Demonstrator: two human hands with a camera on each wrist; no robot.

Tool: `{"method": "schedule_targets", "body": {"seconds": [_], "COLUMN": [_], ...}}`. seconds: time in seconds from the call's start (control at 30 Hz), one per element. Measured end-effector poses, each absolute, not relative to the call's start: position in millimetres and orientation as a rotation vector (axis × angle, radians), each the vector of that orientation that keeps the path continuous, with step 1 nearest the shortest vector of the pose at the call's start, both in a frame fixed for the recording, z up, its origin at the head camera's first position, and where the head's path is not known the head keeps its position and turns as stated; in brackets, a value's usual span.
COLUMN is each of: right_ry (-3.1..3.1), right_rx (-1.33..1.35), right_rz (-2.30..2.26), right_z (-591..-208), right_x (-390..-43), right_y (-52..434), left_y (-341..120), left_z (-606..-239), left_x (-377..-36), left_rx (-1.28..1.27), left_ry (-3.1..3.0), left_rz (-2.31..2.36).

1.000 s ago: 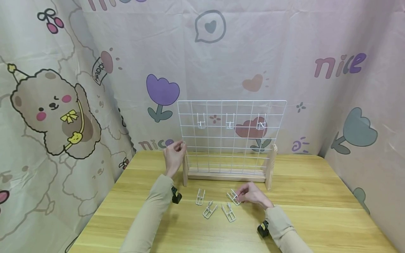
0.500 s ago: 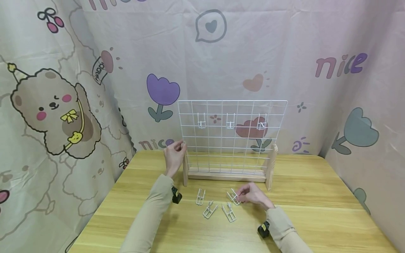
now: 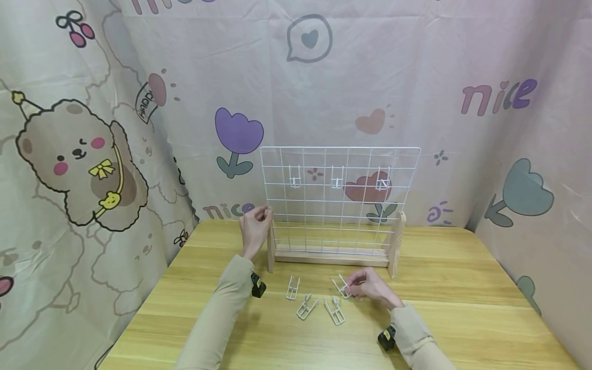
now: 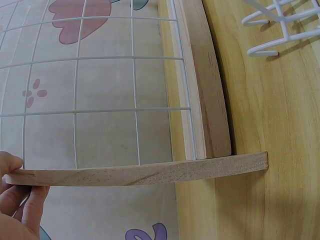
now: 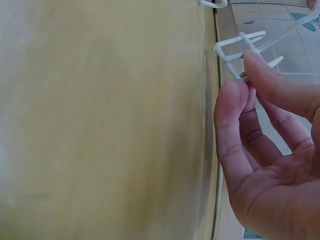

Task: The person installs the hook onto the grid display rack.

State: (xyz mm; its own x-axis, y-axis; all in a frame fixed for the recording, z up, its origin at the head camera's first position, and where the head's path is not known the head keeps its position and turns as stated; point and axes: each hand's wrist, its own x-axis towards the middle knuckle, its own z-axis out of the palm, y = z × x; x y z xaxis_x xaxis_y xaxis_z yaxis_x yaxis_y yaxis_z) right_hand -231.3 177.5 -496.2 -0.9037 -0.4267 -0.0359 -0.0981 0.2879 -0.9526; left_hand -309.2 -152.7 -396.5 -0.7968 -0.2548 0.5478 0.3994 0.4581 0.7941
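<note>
My left hand (image 3: 254,231) pinches the top of the left wooden post (image 4: 150,172) of a stand, thumb on one side and fingers on the other in the left wrist view. That stand carries a white wire grid panel (image 3: 339,147). In front of it, my right hand (image 3: 370,285) pinches a white wire hook (image 5: 232,56) between thumb and fingertips, low over the table. Three similar hooks lie on the table to the left of that hand: one hook (image 3: 292,289) farthest left, a middle hook (image 3: 305,309), and a nearer hook (image 3: 336,315).
Three white hooks hang in a row high on the grid, a left hook (image 3: 295,182), a centre hook (image 3: 336,182) and a right hook (image 3: 382,183). A wooden crossbar (image 3: 330,258) joins the posts. Printed curtains (image 3: 185,41) surround the wooden table (image 3: 444,288).
The hook in my right hand has tilted and risen very slightly with the fingers. My left hand stays on the post, and the hooks on the table lie as before.
</note>
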Motion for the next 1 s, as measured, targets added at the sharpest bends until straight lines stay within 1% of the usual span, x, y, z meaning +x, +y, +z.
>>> {"method": "schedule_targets", "body": {"seconds": [0.47, 0.77, 1.0], "right_ry": [2.368, 2.329, 2.368], "right_rx": [-0.462, -0.354, -0.44], "right_rz": [-1.699, -1.857, -1.969], "right_z": [-490, -483, -474], "right_x": [-224, -223, -220], "right_y": [179, 179, 179], "left_y": [-153, -153, -152], "left_z": [-397, -397, -396], "left_x": [-309, -309, -308], "left_rx": [-0.13, -0.131, -0.137], "left_ry": [-2.08, -2.076, -2.078], "left_rz": [-1.356, -1.354, -1.356]}}
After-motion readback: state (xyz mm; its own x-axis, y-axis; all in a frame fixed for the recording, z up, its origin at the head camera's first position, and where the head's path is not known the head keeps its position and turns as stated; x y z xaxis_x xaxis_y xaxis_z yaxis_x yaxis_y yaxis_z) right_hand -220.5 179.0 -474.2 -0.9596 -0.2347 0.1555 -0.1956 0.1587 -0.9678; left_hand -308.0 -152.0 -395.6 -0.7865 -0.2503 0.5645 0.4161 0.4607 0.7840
